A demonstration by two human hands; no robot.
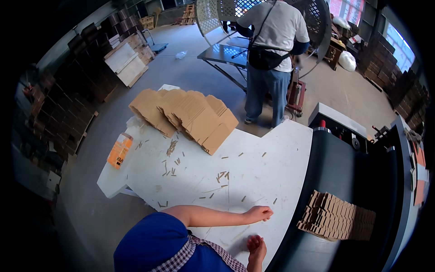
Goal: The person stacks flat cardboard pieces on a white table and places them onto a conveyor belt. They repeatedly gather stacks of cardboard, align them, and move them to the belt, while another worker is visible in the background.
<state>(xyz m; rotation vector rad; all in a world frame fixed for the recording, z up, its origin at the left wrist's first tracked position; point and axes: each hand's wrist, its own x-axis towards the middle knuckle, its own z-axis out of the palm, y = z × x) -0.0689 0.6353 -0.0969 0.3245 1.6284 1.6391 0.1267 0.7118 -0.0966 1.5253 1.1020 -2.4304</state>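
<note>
On the far left of the white table (272,154) lies an orange packet (119,150), and beyond it a fanned pile of flat cardboard blanks (183,115). Small cardboard strips (172,158) are scattered across the middle. Near the right edge, the left hand (258,213) rests on the tabletop, fingers loosely curled and holding nothing. The right hand (256,247) sits just nearer, fingers partly bent, also empty. The stack of folded boxes (337,216) lies to the right of both hands, on the dark machine bed (335,172), its long axis running left to right; the left hand looks slightly closer.
</note>
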